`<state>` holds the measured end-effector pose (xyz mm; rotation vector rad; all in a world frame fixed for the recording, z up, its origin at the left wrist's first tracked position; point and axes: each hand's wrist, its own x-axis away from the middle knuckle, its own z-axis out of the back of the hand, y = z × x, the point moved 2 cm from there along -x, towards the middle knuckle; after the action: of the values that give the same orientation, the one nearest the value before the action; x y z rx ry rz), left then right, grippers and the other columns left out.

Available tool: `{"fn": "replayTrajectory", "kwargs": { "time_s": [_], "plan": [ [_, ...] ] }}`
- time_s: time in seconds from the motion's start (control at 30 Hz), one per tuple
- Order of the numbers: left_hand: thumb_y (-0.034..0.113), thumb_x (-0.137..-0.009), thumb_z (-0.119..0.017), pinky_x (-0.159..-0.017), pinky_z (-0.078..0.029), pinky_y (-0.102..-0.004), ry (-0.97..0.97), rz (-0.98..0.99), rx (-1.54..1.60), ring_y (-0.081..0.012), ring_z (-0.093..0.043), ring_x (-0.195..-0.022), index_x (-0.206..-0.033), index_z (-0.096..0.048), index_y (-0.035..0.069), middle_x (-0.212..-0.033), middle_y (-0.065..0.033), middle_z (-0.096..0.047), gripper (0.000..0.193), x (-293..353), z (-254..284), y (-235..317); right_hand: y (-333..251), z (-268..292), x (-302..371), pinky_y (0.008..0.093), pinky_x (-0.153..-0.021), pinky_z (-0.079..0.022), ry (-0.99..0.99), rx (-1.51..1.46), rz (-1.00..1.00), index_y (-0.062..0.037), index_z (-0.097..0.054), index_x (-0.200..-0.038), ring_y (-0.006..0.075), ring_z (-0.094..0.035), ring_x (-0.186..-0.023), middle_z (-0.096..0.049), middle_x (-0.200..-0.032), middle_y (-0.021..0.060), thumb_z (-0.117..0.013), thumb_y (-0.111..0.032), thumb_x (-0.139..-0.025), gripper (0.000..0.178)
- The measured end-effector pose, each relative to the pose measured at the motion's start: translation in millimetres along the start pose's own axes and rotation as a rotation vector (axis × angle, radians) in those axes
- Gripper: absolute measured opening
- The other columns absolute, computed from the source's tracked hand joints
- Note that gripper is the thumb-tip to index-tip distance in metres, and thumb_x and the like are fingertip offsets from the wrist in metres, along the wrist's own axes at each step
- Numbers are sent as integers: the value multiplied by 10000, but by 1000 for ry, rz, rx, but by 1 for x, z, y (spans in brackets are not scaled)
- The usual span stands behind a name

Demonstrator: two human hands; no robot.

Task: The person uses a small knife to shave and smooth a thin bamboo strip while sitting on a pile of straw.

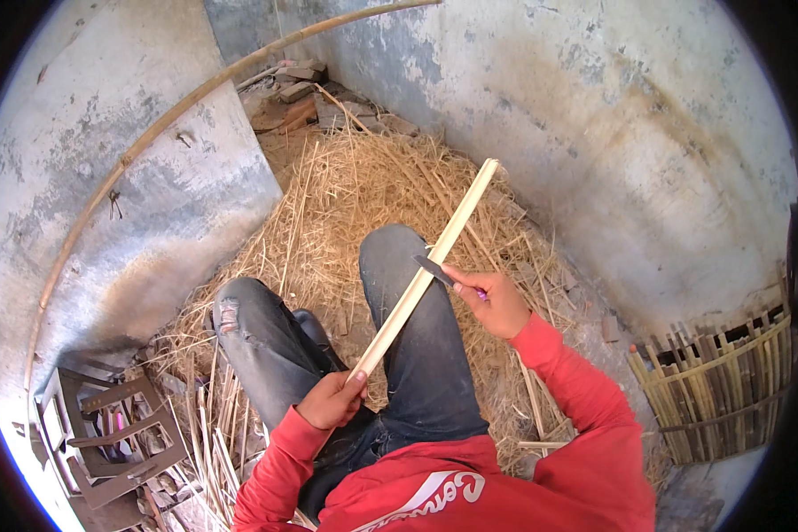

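- We look down on a seated person in a red long-sleeved top and grey jeans, on a floor covered in straw (346,204).
- A long pale bamboo strip (426,270) runs on a slant through the middle of the frame, its far end toward the upper right and its near end low at centre, crossing above the right thigh.
- Our left hand (332,401), low in the frame, is clamped round the near end of the strip.
- Our right hand (492,301), at centre right, is closed on the purple handle of a small knife (436,269).
- The knife blade points to the left of the frame and lies across the strip about midway along it, touching its right edge.
- So the right hand is the nearer to the strip's middle, and the strip's long axis runs away from the left hand toward the upper right.
- A woven bamboo basket (714,390) stands at the right edge, well apart from both hands.
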<state>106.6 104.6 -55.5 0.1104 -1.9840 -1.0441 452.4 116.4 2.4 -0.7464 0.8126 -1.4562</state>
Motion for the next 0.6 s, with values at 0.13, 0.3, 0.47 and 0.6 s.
{"fn": "replayTrajectory", "kwargs": {
  "time_s": [0.13, 0.3, 0.47, 0.6],
  "plan": [
    [320, -1112, -567, -534, -448, -270, 168, -297, -128, -123, -529, -574, -1199, -540, 59, -713, -4, -576, 277, 11, -6, -5, 6, 3, 2, 284, -597, -447, 61, 11, 16, -222, -683, -1431, 75, -464, -625, -696, -756, 44, -635, -85, -1033, 424],
    [179, -1067, -639, -672, -556, -288, 243, -303, -523, -138, -656, -713, -1435, -480, 18, -896, -66, -717, 431, 67, 1, -31, 21, 29, -19, 333, -600, -499, 350, 163, 47, -234, -697, -1416, 119, -599, -622, -792, -888, 120, -644, -90, -1025, 419],
    [211, -1075, -635, -608, -473, -251, 498, -401, -436, -78, -569, -653, -1303, -665, -36, -785, -2, -636, 337, 99, 1, -66, 53, 48, -50, 279, -576, -416, 522, 234, 117, -193, -691, -1426, 56, -449, -614, -642, -719, -6, -648, -117, -1045, 391],
    [192, -1075, -635, -605, -464, -269, 554, -343, -392, -82, -558, -648, -1251, -703, -41, -728, -8, -623, 299, 104, -3, -51, 30, 8, -30, 361, -647, -548, 277, 169, 47, -115, -702, -1387, 166, -667, -651, -790, -883, 185, -634, -105, -1034, 360]
  ]
}}
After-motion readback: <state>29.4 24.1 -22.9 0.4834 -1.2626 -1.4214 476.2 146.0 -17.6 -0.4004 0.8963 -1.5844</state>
